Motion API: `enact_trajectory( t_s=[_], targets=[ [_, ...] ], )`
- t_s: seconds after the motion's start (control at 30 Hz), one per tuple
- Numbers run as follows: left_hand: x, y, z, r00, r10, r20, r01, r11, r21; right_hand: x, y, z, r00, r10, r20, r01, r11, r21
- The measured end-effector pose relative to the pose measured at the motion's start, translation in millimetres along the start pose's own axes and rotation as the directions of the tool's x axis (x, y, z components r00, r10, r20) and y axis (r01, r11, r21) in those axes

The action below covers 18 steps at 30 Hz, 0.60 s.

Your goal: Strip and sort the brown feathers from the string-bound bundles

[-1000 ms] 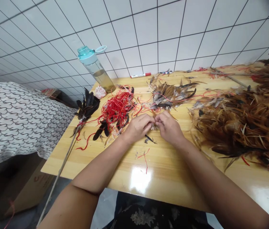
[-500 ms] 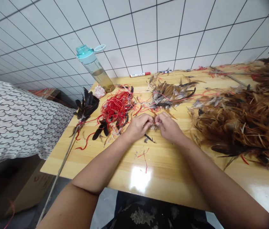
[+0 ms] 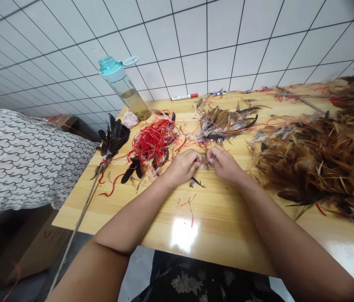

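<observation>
Pinching a small feather tuft between both hands, we are working over the wooden table. Left hand is curled narrow, fingertips on the tuft; right hand likewise closed tight on its other side. Doing this well likely means keeping the quills aligned and the grip close, not loosening either side. Just behind the tuft we are seeing a red string tangle to its left and a feather bunch. Right of the tuft, a big brown feather pile. Far behind-left, a water bottle. A co-worker's patterned garment well left.
</observation>
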<state>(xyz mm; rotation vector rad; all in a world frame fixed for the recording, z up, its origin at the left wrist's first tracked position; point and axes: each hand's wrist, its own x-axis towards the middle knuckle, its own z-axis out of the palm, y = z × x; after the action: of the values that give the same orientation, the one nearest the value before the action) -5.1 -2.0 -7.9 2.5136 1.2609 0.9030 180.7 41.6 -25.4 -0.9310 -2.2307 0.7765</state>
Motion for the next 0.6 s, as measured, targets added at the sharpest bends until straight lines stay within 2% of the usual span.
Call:
enact_trajectory(
  t_s=[0.33,0.6],
  targets=[
    [-0.4,0.5,-0.3,1.0,0.028,-0.002,-0.028,0.999,-0.016,-1.6,7.2,2.4,0.999,-0.029,-0.033,0.028,0.999,-0.026],
    [-0.5,2.9,-1.7,0.999,-0.027,0.018,0.028,0.998,-0.064,-1.6,6.3,1.5,1.0,-0.011,-0.024,0.01,0.998,-0.068]
  ],
)
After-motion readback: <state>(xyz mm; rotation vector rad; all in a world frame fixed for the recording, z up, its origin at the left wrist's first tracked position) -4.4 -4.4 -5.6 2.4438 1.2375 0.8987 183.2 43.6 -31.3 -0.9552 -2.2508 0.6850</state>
